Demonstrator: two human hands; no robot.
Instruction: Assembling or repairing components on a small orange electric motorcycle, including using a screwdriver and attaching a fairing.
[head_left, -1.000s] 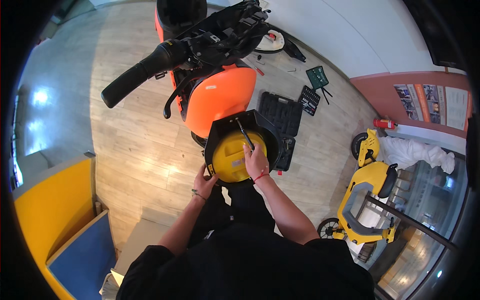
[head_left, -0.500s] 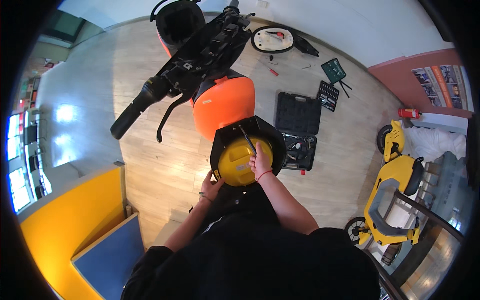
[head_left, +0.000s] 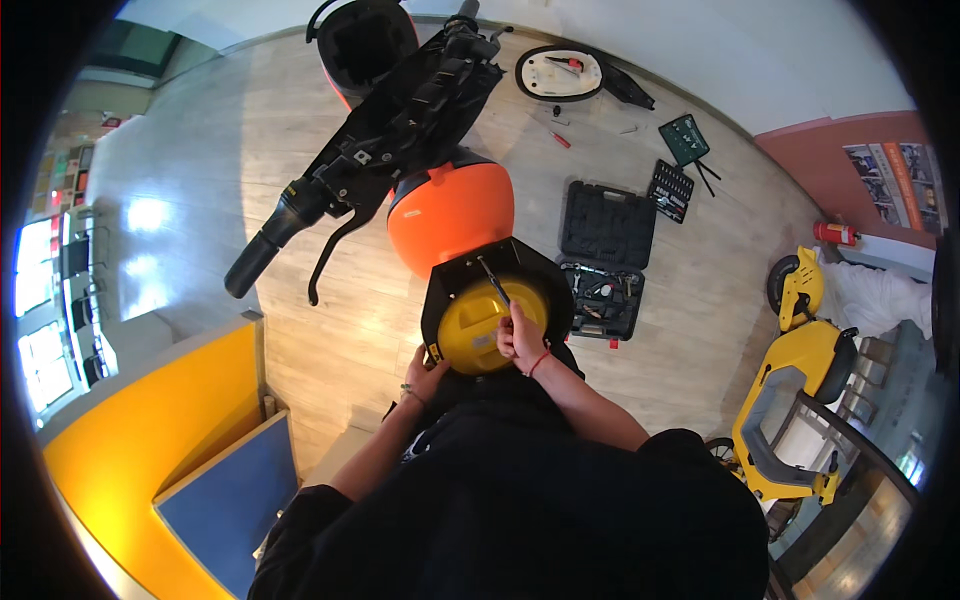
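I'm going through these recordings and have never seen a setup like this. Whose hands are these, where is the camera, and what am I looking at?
There is no robot: these are a person's own bare hands. The view comes from a wide fisheye camera worn on the head, looking down, so straight edges bend near the rim.

The right hand holds a slim dark tool, its exact type too small to tell, pointing at the far edge of a black housing around a round yellow part. The left hand is at the housing's near left edge.

Beyond it is an orange scooter with a black handlebar grip. An open black toolbox lies on the floor; a yellow scooter is farther right.
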